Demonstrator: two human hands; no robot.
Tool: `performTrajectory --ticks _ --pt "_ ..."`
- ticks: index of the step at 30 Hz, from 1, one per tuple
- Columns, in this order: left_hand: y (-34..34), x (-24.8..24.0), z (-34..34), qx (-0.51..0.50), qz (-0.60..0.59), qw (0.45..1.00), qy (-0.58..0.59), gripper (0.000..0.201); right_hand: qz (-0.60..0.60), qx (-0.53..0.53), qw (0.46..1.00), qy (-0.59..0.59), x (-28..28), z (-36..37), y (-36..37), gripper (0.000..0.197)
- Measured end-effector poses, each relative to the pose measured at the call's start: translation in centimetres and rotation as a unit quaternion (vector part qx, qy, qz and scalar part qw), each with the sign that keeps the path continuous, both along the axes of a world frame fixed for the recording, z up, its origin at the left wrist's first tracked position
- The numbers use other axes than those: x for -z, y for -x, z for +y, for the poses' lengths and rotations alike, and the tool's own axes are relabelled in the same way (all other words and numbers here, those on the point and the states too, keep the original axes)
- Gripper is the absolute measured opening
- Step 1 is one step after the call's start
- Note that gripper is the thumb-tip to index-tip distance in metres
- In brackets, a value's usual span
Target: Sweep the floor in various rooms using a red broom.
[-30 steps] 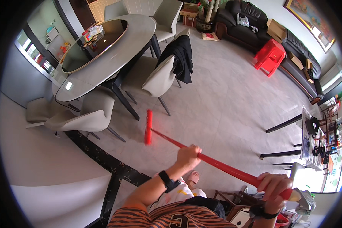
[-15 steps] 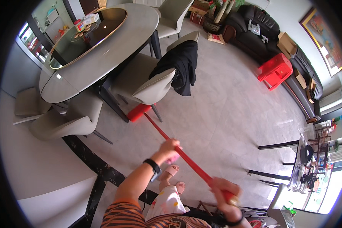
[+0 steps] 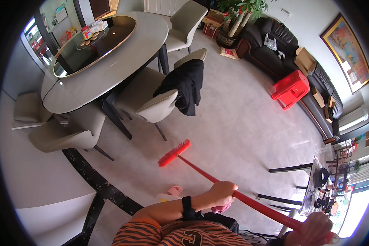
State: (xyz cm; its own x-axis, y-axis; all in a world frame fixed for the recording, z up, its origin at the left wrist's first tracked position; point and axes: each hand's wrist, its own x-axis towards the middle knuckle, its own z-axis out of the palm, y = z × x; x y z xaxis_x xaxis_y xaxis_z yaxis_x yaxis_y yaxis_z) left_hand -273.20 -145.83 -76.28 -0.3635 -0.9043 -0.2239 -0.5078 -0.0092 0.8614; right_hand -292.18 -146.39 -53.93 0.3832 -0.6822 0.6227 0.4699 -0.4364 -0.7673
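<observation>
A red broom [image 3: 205, 175] slants across the middle, its long handle running down to the right. My left hand [image 3: 223, 193] is closed round the middle of the handle, with a bit of pink material [image 3: 221, 208] showing under the fingers. Close to the handle's end, my right hand [image 3: 315, 227] grips it at the lower right. The bristled broom head [image 3: 174, 153] is over the grey floor, in front of the chair with the black garment; whether it touches the floor I cannot tell. One pink slipper [image 3: 175, 190] shows just beyond my left forearm.
An oval table [image 3: 123, 82] with grey chairs [image 3: 76, 131] fills the left side. A black garment [image 3: 184, 86] hangs over one chair. To the right are a red plastic stool [image 3: 292, 88], a dark leather sofa [image 3: 274, 53] and a dark-legged table [image 3: 313, 184]. A potted plant [image 3: 233, 24] stands behind.
The broom head has come out from beside the table and chair legs, toward me and to the right. Both hands have moved right with the handle.
</observation>
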Motion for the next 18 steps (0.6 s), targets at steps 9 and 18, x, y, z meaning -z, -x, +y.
performTrajectory --ticks 9,18 --pt "6.7 0.3 -13.5 -0.317 0.090 0.936 -0.124 0.021 0.000 0.022 0.996 -0.088 8.4 -11.1 10.4 0.016" --pt "16.4 14.5 -19.8 -0.366 -0.119 0.923 0.033 0.024 0.197 -0.157 0.967 -0.033 13.6 -21.9 18.2 0.017"
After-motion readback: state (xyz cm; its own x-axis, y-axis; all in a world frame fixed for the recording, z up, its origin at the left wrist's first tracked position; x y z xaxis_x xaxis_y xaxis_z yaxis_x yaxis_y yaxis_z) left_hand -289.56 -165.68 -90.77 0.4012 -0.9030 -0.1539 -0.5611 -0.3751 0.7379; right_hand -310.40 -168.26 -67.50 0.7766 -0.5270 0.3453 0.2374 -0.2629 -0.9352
